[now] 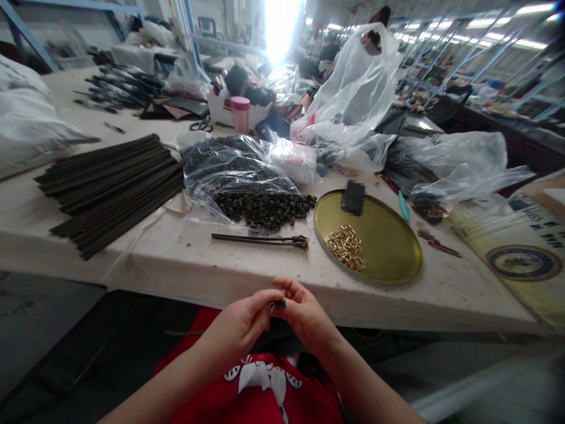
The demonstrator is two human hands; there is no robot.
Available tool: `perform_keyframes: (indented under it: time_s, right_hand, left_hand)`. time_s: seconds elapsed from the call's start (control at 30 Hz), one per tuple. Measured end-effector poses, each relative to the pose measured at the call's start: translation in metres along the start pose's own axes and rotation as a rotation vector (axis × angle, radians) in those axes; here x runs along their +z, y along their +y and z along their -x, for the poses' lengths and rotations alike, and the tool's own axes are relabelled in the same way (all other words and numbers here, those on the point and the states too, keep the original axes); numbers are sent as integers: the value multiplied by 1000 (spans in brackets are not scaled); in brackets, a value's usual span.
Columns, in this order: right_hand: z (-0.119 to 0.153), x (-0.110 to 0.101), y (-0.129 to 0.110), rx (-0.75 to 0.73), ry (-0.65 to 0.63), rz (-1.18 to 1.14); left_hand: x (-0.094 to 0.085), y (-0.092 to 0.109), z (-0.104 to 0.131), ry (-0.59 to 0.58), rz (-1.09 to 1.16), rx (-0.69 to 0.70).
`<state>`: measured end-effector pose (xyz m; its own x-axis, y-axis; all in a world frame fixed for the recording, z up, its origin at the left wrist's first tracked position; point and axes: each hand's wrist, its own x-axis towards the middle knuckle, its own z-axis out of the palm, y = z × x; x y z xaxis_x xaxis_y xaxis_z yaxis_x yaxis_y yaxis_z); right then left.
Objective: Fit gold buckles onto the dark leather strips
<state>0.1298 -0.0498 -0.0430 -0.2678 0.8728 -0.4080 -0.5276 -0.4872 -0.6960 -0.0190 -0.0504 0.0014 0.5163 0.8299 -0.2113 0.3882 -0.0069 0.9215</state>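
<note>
My left hand [249, 318] and my right hand [304, 315] meet just off the table's front edge, fingers pinched together. Between the fingertips is the end of a dark strap [278, 304] with a small gold-coloured buckle at it; the fingers hide most of both. Past my left wrist a thin dark strip [183, 333] shows, perhaps the same strap's tail. On the table ahead lie a few narrow straps with buckles [260, 239]. To their right is a round gold tray [388, 247] holding a heap of gold buckles [346, 248].
Flat dark strips [119, 182] lie stacked at left. Small black loops [265, 209] spill from a clear plastic bag [233, 159]. Behind are a pink-lidded jar [241, 115] and scissors [201, 125]. Pliers [439, 244] and a turquoise-handled tool [403, 206] lie right of the tray.
</note>
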Motion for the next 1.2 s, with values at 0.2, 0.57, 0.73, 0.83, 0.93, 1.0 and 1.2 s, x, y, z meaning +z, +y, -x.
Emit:
perform_keyframes:
  time_s: [0.2, 0.57, 0.73, 0.83, 0.93, 1.0, 1.2]
  right_hand:
    - [-11, -11, 2, 60, -91, 93]
    - [-9, -9, -11, -175, -98, 511]
    - [-9, -10, -15, -255, -44, 649]
    - [-7, -10, -18, -306, -22, 701]
    - [-3, -11, -19, -419, 49, 820]
    - [0, -12, -19, -475, 69, 868]
    - [2, -12, -18, -364, 47, 681]
  left_hand:
    - [-2, -15, -12, -82, 43, -69]
    - [-12, -19, -23, -157, 288, -134]
    - [-7, -15, -26, -94, 261, -118]
    - [-8, -10, -25, -59, 221, -158]
    - [-11, -7, -21, -71, 95, -195]
    - [-14, -4, -18, -81, 7, -185]
    - [-12, -2, -15, -44, -65, -168]
